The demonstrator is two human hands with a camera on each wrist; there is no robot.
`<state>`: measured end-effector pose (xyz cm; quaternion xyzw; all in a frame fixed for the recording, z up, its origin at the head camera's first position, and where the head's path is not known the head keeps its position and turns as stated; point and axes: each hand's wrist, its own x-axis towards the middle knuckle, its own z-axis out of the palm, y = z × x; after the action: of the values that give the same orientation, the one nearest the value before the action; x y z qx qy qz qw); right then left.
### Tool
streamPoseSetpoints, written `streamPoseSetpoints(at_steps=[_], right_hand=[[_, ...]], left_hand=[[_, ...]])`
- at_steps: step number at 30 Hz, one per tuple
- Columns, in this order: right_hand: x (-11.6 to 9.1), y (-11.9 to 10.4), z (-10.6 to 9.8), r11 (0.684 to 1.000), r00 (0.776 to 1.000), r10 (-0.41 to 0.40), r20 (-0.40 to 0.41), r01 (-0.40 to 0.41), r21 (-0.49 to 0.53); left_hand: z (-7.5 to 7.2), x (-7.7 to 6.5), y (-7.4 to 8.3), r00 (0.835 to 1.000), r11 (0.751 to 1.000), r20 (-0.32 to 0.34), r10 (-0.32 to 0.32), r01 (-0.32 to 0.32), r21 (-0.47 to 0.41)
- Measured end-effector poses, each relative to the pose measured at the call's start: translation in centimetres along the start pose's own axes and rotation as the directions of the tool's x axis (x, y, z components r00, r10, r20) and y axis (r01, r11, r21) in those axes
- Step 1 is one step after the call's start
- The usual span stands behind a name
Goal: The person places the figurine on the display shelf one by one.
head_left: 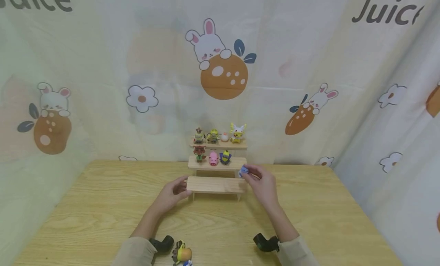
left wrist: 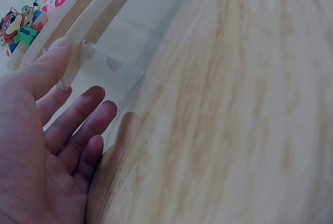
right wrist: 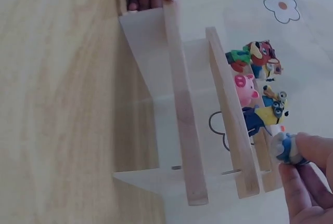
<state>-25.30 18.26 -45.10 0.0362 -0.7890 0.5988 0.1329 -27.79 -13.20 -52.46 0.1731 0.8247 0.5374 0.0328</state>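
Observation:
A three-tier wooden display stand [head_left: 216,184] with clear side supports stands on the table. My left hand [head_left: 170,195] holds the left end of its lowest tier between thumb and index finger; the other fingers curve loosely below, as the left wrist view shows. Between thumb and fingertips, my right hand [head_left: 264,184] pinches a small blue-and-white figurine [right wrist: 286,148], level with the middle tier's right end. On that tier stand a red fox figurine [head_left: 199,154], a pink pig figurine [head_left: 213,158] and a yellow figurine in dark blue [head_left: 225,157].
Several figurines line the top tier, among them a yellow one with a white hood [head_left: 237,134]. Near the table's front edge lies a yellow-and-brown toy [head_left: 182,253], with a blue-and-white piece [head_left: 187,263] beside it. A printed curtain [head_left: 165,59] hangs behind the table.

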Motion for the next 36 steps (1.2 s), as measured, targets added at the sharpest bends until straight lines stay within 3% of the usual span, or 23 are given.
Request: streamPoseSetpoints(at_steps=[6, 14, 18, 23, 32, 36], right_hand=[[1.1, 0.4, 0.2, 0.996, 0.995, -0.084, -0.048, 0.083, -0.027], [2.1, 1.8, 1.0, 0.978, 0.973, -0.204, -0.104, 0.199, -0.063], [2.5, 1.7, 1.5, 0.969, 0.966, -0.234, -0.111, 0.222, -0.106], [3.2, 1.3, 1.9, 0.963, 0.953, -0.267, -0.144, 0.256, -0.090], [4.2, 1.3, 2.5, 0.949, 0.942, -0.309, -0.129, 0.296, -0.112], [4.2, 1.4, 2.6, 0.947, 0.941, -0.313, -0.131, 0.299, -0.116]], left_hand=[[0.6, -0.3, -0.5, 1.000, 1.000, -0.018, -0.002, 0.002, -0.012], [1.2, -1.0, -0.4, 1.000, 1.000, 0.013, -0.018, 0.017, 0.003], [0.6, -1.2, 0.2, 1.000, 1.000, 0.000, -0.024, 0.024, 0.007], [0.1, -0.9, 0.7, 1.000, 0.999, -0.004, -0.024, 0.025, 0.026], [-0.7, -1.3, 3.7, 0.999, 1.000, 0.027, -0.016, 0.016, 0.008], [-0.6, -1.4, 4.0, 0.999, 1.000, 0.028, -0.020, 0.020, 0.018]])
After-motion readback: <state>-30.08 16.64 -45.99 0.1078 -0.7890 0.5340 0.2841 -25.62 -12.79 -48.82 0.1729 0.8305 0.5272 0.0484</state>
